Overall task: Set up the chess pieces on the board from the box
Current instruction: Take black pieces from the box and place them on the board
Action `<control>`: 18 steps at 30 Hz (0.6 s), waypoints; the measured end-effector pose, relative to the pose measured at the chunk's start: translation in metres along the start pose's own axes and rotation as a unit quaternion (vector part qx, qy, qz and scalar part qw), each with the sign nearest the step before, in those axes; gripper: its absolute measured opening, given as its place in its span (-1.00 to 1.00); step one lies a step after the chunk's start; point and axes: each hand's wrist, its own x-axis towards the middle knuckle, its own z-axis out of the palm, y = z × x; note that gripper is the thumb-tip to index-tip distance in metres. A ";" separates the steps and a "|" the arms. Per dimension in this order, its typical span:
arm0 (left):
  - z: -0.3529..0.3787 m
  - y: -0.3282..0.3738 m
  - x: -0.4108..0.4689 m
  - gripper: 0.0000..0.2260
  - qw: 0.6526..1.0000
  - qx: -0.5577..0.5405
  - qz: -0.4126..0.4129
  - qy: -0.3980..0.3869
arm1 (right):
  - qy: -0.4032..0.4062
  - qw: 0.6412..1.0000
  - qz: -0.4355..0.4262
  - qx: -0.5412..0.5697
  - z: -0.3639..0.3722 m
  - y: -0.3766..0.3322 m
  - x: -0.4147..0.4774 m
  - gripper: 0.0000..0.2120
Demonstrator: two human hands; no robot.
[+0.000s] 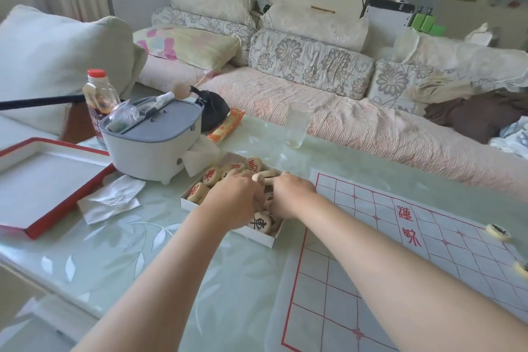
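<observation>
The wooden chess pieces (258,223) are being kept loose in a shallow white box (258,238), which is lying on the glass table (143,251) just left of the paper board (328,308). The left hand (234,197) and the right hand (291,194) are being held inside the box. Their fingers are curled down among the pieces and hidden, so a grip cannot be told. Two further pieces (498,232) are lying at the board's right side. A red-rimmed tray (43,180) is lying to the left.

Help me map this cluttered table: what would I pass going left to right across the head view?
In order: red-rimmed tray → grey-lidded container → box of pieces → drinking glass → lone black-marked piece.
</observation>
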 end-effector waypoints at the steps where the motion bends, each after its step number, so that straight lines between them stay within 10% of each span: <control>1: 0.003 0.000 0.000 -0.82 1.000 0.000 -0.006 -0.006 | -0.007 1.000 -0.002 -0.004 -0.002 0.001 -0.001 -0.48; 10: -0.005 0.010 0.005 -0.64 0.974 -0.169 -0.120 0.092 | 0.096 0.942 -0.099 0.307 -0.016 0.016 -0.026 -0.54; 18: -0.009 0.012 0.004 -0.73 0.958 -0.192 -0.173 0.127 | 0.090 0.938 -0.089 0.321 -0.022 0.013 -0.043 -0.63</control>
